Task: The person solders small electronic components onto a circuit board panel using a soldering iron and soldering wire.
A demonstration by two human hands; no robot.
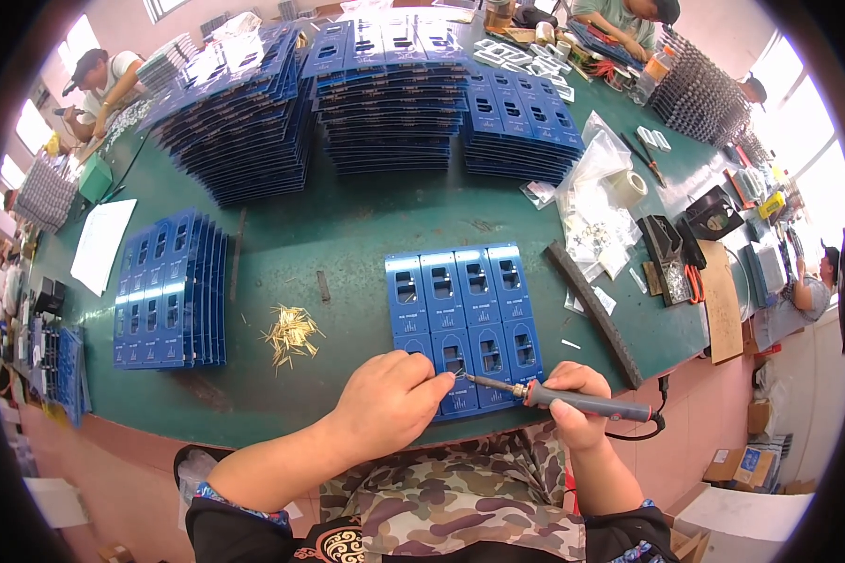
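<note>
A blue circuit board panel (441,319) with rows of rectangular cutouts lies flat on the green table before me. My right hand (577,399) is closed around the grey and red handle of a soldering iron (591,402). The iron points left, its tip over a cutout in the panel's near half. Close to that tip, my left hand (394,394) is pinched at the panel's near left part; whatever its fingertips hold is too small to make out. A loose pile of thin gold-coloured pins (293,335) lies left of the panel.
Tall stacks of blue panels (385,113) stand at the back, with a smaller upright stack (169,291) on the left. A dark bar (591,314) lies right of the panel, near a plastic bag (596,211) and a black tray (665,258). Other people work around the table.
</note>
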